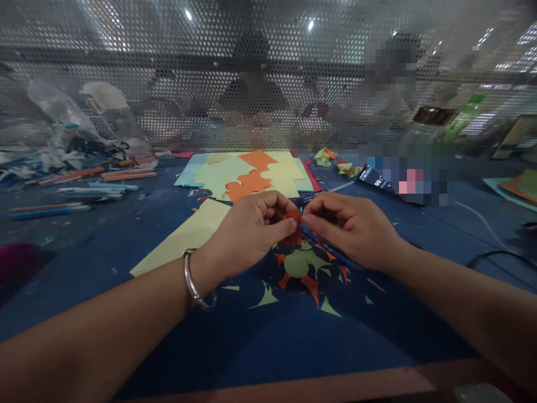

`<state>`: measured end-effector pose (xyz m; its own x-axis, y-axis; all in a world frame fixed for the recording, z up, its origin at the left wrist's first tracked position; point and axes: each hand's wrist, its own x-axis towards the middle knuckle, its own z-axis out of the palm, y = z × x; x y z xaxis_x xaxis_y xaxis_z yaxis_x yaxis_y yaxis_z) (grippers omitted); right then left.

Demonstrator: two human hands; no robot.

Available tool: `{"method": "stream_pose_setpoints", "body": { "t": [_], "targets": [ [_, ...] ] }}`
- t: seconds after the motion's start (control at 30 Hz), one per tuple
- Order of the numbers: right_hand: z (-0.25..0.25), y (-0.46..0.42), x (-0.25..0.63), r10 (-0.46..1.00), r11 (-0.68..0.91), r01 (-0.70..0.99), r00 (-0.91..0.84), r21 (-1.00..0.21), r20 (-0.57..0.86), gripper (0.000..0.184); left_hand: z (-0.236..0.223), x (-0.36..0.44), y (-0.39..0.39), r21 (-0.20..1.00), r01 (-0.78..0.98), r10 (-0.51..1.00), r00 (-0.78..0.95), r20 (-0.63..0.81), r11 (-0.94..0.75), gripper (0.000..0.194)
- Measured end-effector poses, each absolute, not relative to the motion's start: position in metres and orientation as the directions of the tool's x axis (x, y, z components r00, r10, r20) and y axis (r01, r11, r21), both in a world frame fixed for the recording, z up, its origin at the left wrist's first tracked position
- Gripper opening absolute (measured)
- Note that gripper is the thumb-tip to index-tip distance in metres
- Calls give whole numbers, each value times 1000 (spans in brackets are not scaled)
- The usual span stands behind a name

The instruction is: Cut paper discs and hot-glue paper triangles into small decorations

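A small orange-red piece of paper is pinched between the thumb and fingers of my left hand, which wears a silver bangle at the wrist. Closed in a pinch, my right hand meets the paper's right edge with its fingertips. Below both hands, a round pale green paper piece lies among orange and green cut scraps. Beneath my left hand, a pale yellow sheet is partly covered. Farther back, cut orange paper rests on stacked coloured sheets.
Pens and a water bottle are at the left. Behind my right hand lie a lit phone and crumpled paper. A lidded jar stands at the right, near a cable. A perforated metal panel borders the table's back.
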<state>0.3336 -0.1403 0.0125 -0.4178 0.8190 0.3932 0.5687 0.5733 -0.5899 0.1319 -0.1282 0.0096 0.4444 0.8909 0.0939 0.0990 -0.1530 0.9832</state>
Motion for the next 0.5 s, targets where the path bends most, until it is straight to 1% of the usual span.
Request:
{"method": "stream_pose_setpoints", "body": {
  "t": [0.13, 0.23, 0.37, 0.5],
  "targets": [
    [13, -139, 333, 817, 575, 560, -427, -596, 388, 20, 14, 132, -131, 977, 134, 889, 449, 89, -165, 8],
    [13, -139, 333, 814, 579, 562, -430, -590, 389, 21, 17, 133, -133, 980, 149, 894, 446, 50, -129, 8],
    [12, -140, 334, 817, 576, 580, -431, -576, 383, 21, 16, 133, -133, 989, 119, 896, 444, 24, -86, 6],
    [13, -140, 333, 841, 540, 594, -402, -597, 361, 22, 12, 133, -131, 990, 100, 901, 431, 48, -101, 6]
  ]
}}
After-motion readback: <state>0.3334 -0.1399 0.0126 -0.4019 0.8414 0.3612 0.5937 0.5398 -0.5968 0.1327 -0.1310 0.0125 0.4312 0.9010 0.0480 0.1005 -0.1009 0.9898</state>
